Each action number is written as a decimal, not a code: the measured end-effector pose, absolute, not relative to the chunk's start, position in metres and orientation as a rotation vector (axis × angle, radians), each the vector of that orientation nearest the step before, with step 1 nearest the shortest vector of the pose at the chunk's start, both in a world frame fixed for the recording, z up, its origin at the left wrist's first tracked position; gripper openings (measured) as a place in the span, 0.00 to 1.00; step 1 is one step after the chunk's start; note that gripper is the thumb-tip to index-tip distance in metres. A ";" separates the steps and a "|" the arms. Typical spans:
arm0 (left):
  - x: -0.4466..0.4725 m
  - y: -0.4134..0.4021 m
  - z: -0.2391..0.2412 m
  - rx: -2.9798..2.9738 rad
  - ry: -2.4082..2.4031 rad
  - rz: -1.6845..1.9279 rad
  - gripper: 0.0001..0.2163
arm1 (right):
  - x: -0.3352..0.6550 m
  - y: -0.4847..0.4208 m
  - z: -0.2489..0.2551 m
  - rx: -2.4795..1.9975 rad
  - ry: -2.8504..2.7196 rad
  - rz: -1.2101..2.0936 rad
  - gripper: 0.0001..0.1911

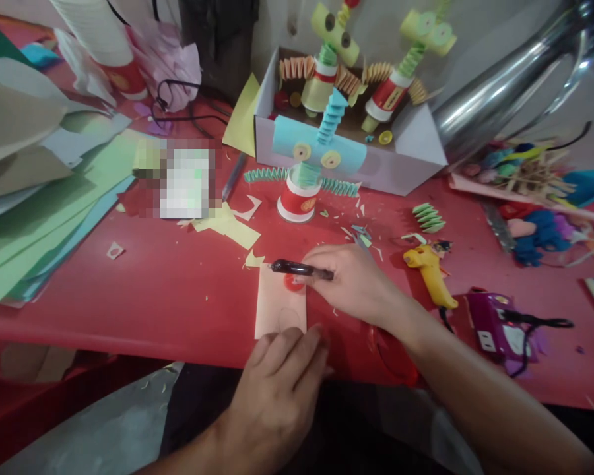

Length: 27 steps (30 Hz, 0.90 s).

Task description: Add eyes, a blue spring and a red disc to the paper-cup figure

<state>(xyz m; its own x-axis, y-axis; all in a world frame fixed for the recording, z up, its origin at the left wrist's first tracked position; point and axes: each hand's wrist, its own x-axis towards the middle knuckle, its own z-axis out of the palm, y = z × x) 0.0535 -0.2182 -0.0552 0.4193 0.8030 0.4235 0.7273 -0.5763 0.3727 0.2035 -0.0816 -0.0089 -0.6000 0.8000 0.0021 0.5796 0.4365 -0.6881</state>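
A small cream piece of paper (268,303) lies near the table's front edge, with a pencil-thin circle drawn on its lower part. My right hand (351,280) is closed around a black pen (290,266), whose tip points left above the paper's top edge. Beneath those fingertips a red round disc (292,284) rests on the paper, partly covered. My left hand (284,379) lies over the paper's near edge, its fingers loosely bent and slightly apart, with nothing seen in them. Beyond the paper stands a paper-cup figure (299,201) with a blue rolled head and folded green arms.
A white box (400,161) holds two similar figures at the back. On the right lie a yellow glue gun (430,277), a purple power strip (499,330) and a folded green strip (428,218). Coloured paper sheets (79,198) spread across the left; scraps dot the red table (153,284).
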 end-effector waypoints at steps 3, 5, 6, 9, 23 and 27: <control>0.062 -0.221 -0.058 2.582 1.465 0.761 0.18 | 0.202 -0.082 -0.006 -1.209 -2.397 0.936 0.09; 0.063 -0.219 -0.058 2.583 1.570 0.699 0.21 | 0.202 -0.082 -0.004 -1.236 -2.403 0.966 0.09; 0.064 -0.218 -0.059 2.571 1.614 0.683 0.22 | 0.201 -0.081 -0.003 -1.255 -2.406 0.984 0.09; 0.065 -0.217 -0.059 2.497 1.715 0.739 0.20 | 0.201 -0.079 -0.003 -1.302 -2.424 0.996 0.08; 0.094 -0.211 -0.069 2.514 1.837 0.561 0.24 | 0.197 -0.072 -0.001 -1.320 -2.468 1.020 0.07; 0.100 -0.205 -0.063 2.397 1.928 0.553 0.26 | 0.196 -0.071 0.001 -1.338 -2.492 1.030 0.06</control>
<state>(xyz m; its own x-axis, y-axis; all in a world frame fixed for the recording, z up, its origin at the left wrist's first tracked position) 0.0998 -0.2055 -0.0635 0.1764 0.9488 0.2618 0.9433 -0.2390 0.2305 0.1959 -0.0705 0.0007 -0.5980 0.7776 -0.1941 0.6879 0.3737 -0.6223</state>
